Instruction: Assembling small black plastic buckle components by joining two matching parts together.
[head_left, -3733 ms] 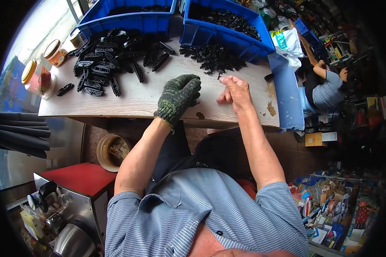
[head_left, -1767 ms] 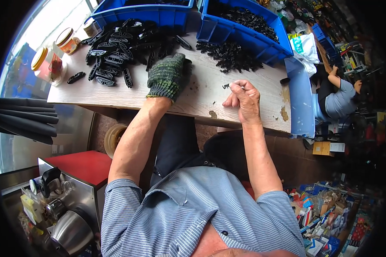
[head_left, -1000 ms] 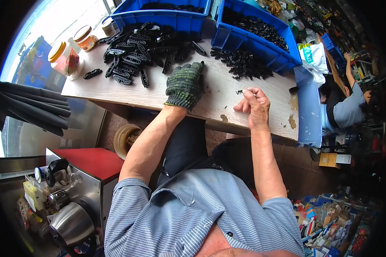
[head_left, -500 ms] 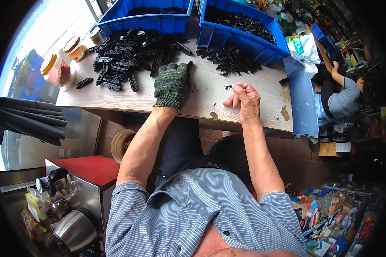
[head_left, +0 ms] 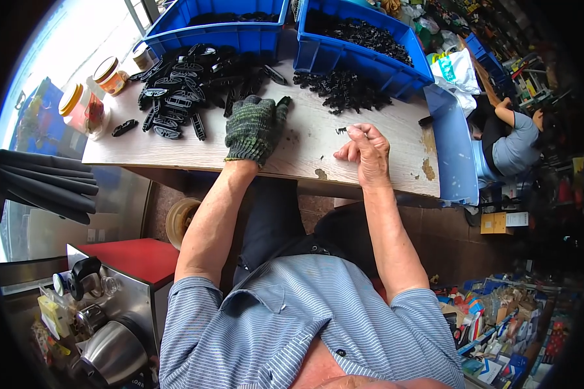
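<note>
My left hand (head_left: 253, 131), in a dark green knitted glove, lies back-up over the table at the near right edge of a heap of long black oval plastic pieces (head_left: 172, 97). Its thumb stands apart from the fingers; the fingertips reach the closest pieces, and what lies beneath them is hidden. My bare right hand (head_left: 368, 150) pinches a small black plastic clip (head_left: 341, 131) between thumb and forefinger, just above the table (head_left: 305, 150). Beyond it spreads a pile of similar small black clips (head_left: 344, 91).
Two blue bins, one holding long black pieces (head_left: 214, 40) and one small clips (head_left: 370, 58), stand along the back. Jars (head_left: 81, 107) are at the left edge. Under the table is a bucket (head_left: 180, 222). Another person (head_left: 516, 142) is at the far right.
My left hand has shifted slightly left toward the heap, and its thumb is spread a little wider. My right hand keeps its pinch on the clip. The whole view has shifted slightly.
</note>
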Motion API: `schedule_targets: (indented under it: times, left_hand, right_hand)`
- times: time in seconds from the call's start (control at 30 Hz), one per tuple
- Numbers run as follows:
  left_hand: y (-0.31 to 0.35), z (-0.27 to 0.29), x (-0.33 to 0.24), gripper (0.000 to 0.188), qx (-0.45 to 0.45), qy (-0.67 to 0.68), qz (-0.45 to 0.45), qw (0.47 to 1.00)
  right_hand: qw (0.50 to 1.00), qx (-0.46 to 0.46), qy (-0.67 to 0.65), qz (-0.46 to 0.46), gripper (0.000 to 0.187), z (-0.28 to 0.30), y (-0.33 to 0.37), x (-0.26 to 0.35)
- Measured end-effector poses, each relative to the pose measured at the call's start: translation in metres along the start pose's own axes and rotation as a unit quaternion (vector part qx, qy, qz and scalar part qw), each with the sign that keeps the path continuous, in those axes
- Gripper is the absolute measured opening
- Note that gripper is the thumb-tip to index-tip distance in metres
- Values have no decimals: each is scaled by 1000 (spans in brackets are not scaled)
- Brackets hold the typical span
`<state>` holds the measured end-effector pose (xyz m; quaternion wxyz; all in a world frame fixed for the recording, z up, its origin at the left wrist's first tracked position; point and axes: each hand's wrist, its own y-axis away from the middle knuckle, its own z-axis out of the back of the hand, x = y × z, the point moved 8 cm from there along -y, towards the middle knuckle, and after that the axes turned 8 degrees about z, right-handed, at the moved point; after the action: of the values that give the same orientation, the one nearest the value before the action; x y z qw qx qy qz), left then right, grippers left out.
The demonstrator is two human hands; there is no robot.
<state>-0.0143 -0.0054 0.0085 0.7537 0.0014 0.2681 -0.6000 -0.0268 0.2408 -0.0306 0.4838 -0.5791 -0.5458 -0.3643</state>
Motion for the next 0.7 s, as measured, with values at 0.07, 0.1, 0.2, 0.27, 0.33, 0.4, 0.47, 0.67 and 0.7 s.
schedule_targets:
  times: [0.07,0.1,0.2,0.27,0.33,0.4,0.47,0.67,0.7]
  left_hand:
    - [5,1,-3,17,-13,-2,-32,999]
    - [8,1,-6,18,-26,-4,-65,998]
    - [6,-9,0,24,26,59,-29,997]
    - [14,-8,-2,23,15,132,-33,991]
    - [21,-8,-5,24,6,205,-37,978]
    - [26,-24,-6,26,125,480,53,867]
    - [33,-29,-13,27,155,538,79,825]
    - [43,-37,-47,26,260,516,47,815]
    - [43,-34,-50,25,253,526,34,811]
  right_hand:
    - [1000,2,3,-1,15,0,0,0]
    - [1000,2,3,-2,16,0,-1,1]
    - [1000,0,1,-1,16,-1,-1,3]
    - [1000,-3,-1,1,16,-1,-1,3]
    - [999,-6,-54,2,17,-5,0,2]
    - [997,-9,-77,-1,18,-14,3,1]
    - [995,-8,-101,-5,19,-21,4,0]
    - [996,17,-92,-5,14,-24,2,-1]
    - [996,17,-91,-7,14,-23,2,-1]
